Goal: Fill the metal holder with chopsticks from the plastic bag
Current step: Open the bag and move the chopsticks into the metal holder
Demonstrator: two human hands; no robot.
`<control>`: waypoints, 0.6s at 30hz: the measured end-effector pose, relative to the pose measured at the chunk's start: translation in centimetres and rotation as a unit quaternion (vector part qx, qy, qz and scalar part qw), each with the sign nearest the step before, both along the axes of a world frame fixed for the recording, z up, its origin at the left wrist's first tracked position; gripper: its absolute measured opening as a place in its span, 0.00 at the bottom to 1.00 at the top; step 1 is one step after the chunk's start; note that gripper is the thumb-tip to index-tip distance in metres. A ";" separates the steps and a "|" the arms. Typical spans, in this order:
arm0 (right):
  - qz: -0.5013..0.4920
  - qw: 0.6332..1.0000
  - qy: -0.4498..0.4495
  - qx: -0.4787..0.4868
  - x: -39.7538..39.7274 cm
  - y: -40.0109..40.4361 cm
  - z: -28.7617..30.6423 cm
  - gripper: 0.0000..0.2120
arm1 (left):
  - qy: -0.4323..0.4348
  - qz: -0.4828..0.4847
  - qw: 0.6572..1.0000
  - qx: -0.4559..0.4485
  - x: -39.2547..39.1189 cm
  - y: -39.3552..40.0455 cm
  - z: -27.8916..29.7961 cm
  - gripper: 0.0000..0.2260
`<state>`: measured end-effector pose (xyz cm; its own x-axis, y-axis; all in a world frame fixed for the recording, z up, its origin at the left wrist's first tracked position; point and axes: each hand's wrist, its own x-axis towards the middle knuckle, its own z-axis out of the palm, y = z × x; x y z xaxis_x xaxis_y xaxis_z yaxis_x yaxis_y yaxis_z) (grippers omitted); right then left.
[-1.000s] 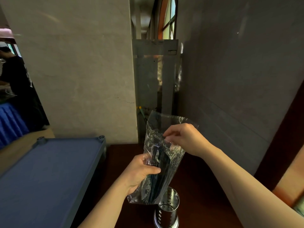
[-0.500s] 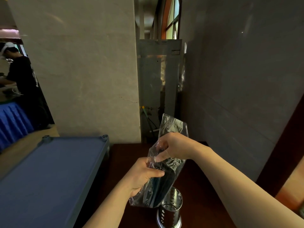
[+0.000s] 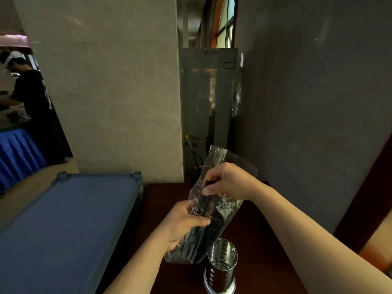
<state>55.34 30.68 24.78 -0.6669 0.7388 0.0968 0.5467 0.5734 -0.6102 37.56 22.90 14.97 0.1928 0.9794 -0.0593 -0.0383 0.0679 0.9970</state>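
Two hands share the work: left hand (image 3: 182, 227) clamps the plastic bag (image 3: 209, 211) mid-length, right hand (image 3: 228, 183) pinches chopsticks (image 3: 203, 230) through its mouth. Draw them straight out, then drop into the empty holder (image 3: 221, 266) on the desk (image 3: 261, 240) below.

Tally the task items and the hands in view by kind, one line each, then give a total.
Plastic bag: 1, clear, held up by both hands
Chopstick bundle: 1, dark, inside the bag; single sticks too blurred to count
Metal holder: 1, perforated, upright, appears empty
Hands: 2, left hand and right hand
Total: 5
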 end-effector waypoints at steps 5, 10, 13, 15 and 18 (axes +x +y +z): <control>-0.013 0.992 0.116 -0.041 0.9 0.2 0.3 0.02 | 0.002 0.011 1.000 -0.017 -0.4 0.1 -0.5 0.15; -0.048 0.960 0.254 -0.107 1.2 0.1 -0.7 0.05 | 0.008 0.016 1.000 -0.019 -0.4 -0.1 -0.9 0.13; -0.089 0.933 0.316 -0.146 0.7 -0.3 -1.6 0.10 | -0.005 0.011 1.000 -0.011 -0.1 -0.2 -0.7 0.11; -0.092 0.923 0.332 -0.173 0.3 -0.6 -2.0 0.13 | -0.016 -0.002 1.000 0.001 0.1 -0.2 -0.5 0.10; -0.077 0.910 0.348 -0.212 0.1 -0.8 -2.4 0.18 | -0.021 -0.016 1.000 0.009 0.4 -0.5 -0.3 0.09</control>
